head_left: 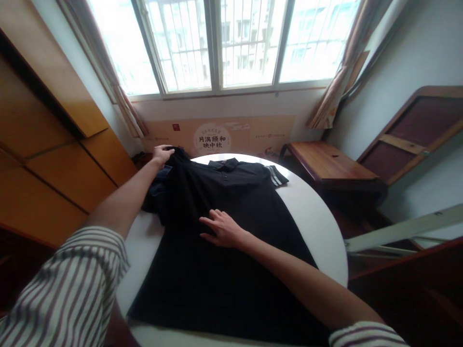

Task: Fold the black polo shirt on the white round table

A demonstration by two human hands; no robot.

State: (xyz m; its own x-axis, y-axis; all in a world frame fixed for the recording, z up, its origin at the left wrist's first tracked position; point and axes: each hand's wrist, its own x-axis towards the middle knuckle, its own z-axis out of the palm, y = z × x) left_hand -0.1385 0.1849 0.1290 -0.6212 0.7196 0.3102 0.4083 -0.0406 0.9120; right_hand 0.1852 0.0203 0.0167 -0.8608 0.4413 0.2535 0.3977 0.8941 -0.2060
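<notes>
A black polo shirt (249, 202) lies spread over a round white table (325, 231), its collar toward the window and its hem toward me. White stripes edge the sleeve on the right. My left hand (163, 155) grips the shirt's left sleeve or shoulder at the far left and holds that part raised off the table. My right hand (220, 229) rests over the middle of the shirt, palm down, fingers partly spread and holding nothing. Beneath the raised part, a dark bluish cloth (156, 193) sits at the table's left edge.
Wooden cabinets (65, 178) stand close on the left. Behind the table, a printed cardboard panel (217, 135) leans below the window (217, 43). To the right are a low wooden table (329, 161), a framed brown panel (415, 130) and a pale bar (405, 229).
</notes>
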